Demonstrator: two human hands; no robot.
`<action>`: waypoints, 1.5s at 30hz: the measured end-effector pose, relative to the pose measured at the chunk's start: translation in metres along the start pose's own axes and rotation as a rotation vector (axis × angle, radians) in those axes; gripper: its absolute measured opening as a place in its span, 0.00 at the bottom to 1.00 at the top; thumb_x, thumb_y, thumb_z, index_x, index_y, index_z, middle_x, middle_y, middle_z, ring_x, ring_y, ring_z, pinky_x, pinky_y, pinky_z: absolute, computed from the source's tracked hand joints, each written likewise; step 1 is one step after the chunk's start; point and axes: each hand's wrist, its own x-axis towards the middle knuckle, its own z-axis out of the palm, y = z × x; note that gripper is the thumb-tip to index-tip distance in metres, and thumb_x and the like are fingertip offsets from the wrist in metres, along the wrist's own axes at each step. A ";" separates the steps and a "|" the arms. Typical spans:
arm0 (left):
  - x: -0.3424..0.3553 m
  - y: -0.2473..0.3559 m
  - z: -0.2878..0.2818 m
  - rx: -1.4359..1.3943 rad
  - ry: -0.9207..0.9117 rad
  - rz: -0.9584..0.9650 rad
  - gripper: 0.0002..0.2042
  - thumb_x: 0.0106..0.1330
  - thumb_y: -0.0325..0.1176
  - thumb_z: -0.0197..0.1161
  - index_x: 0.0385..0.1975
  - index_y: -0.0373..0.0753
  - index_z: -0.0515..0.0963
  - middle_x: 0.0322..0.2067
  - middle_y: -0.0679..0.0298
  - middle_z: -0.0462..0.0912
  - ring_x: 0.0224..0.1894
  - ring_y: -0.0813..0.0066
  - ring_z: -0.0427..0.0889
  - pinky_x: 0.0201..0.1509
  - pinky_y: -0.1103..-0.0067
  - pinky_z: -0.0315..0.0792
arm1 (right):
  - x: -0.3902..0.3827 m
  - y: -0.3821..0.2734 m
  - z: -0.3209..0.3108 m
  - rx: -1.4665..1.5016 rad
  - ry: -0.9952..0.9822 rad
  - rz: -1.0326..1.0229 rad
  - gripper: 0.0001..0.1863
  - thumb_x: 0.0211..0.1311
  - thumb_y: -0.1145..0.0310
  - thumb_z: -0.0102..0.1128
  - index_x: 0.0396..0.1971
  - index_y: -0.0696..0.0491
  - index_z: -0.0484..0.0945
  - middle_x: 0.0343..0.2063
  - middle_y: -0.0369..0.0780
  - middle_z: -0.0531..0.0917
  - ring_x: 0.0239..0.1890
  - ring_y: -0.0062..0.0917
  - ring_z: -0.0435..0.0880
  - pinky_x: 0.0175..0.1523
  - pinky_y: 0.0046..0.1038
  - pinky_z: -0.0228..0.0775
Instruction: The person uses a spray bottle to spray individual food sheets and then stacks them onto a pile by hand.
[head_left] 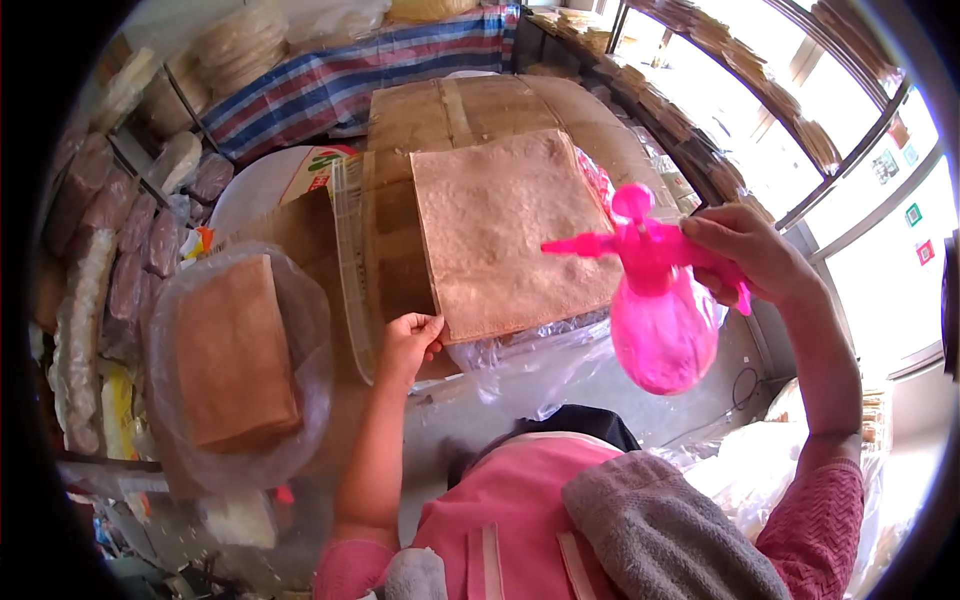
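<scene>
My right hand (735,255) is closed around the handle of a bright pink spray bottle (663,335), held up in the air with its nozzle aimed left. Below and beyond the nozzle, a square brown sheet (510,235) with a mottled surface lies over a stack on large cardboard (430,115). At the near left corner of that sheet, my left hand (412,343) pinches its edge between thumb and fingers. To the left, a folded stack of similar brown sheets (235,355) rests in an open clear plastic bag (310,400).
Shelves with packed bags (125,230) line the left side. Along the right, a rack (740,90) carries stacks of flat goods. A striped cloth (320,90) hangs at the back. Clear plastic wrap (530,365) drapes off the near edge of the work surface.
</scene>
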 end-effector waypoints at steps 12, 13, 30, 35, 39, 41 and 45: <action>-0.045 -0.005 -0.023 -0.033 0.248 0.124 0.07 0.60 0.29 0.61 0.36 0.35 0.75 0.24 0.68 0.78 0.24 0.85 0.74 0.27 0.88 0.68 | -0.014 0.014 -0.026 -0.015 0.283 0.069 0.24 0.65 0.51 0.47 0.25 0.60 0.74 0.11 0.36 0.72 0.07 0.18 0.69 0.12 0.19 0.60; -0.050 -0.004 -0.027 -0.007 0.276 0.153 0.08 0.60 0.29 0.60 0.36 0.34 0.75 0.24 0.68 0.78 0.24 0.85 0.74 0.28 0.88 0.69 | -0.018 0.012 -0.024 -0.051 0.232 0.079 0.24 0.65 0.51 0.48 0.25 0.60 0.74 0.11 0.36 0.72 0.07 0.18 0.69 0.12 0.19 0.60; -0.040 0.048 0.100 0.854 0.016 0.921 0.18 0.53 0.38 0.67 0.39 0.34 0.74 0.37 0.53 0.78 0.39 0.63 0.77 0.40 0.72 0.72 | -0.043 0.058 -0.029 0.439 0.504 -0.069 0.24 0.62 0.48 0.50 0.26 0.58 0.75 0.11 0.35 0.72 0.07 0.18 0.68 0.11 0.19 0.58; 0.006 0.046 0.143 1.275 -0.017 1.193 0.31 0.50 0.46 0.67 0.50 0.31 0.68 0.51 0.48 0.71 0.54 0.55 0.69 0.54 0.70 0.67 | -0.079 0.108 -0.031 0.279 0.500 0.037 0.24 0.61 0.48 0.53 0.27 0.59 0.75 0.11 0.35 0.73 0.07 0.17 0.67 0.11 0.17 0.58; 0.041 0.031 0.142 1.429 -0.188 1.034 0.32 0.52 0.48 0.65 0.52 0.30 0.67 0.52 0.46 0.70 0.54 0.53 0.70 0.56 0.69 0.67 | -0.118 0.136 -0.032 0.437 0.626 0.019 0.24 0.62 0.49 0.51 0.29 0.59 0.75 0.11 0.36 0.72 0.07 0.16 0.67 0.11 0.17 0.57; 0.048 0.033 0.139 1.429 -0.299 1.017 0.29 0.56 0.45 0.61 0.51 0.29 0.67 0.51 0.45 0.71 0.52 0.51 0.72 0.54 0.67 0.69 | -0.131 0.153 -0.029 0.502 0.645 0.021 0.23 0.63 0.50 0.50 0.30 0.59 0.75 0.11 0.36 0.72 0.06 0.16 0.67 0.11 0.17 0.57; 0.051 0.042 0.147 1.473 -0.353 1.027 0.24 0.57 0.40 0.59 0.49 0.29 0.68 0.47 0.44 0.73 0.47 0.51 0.75 0.48 0.67 0.73 | -0.145 0.180 -0.021 0.617 0.645 0.001 0.23 0.64 0.51 0.49 0.31 0.60 0.75 0.11 0.37 0.72 0.06 0.17 0.66 0.11 0.17 0.56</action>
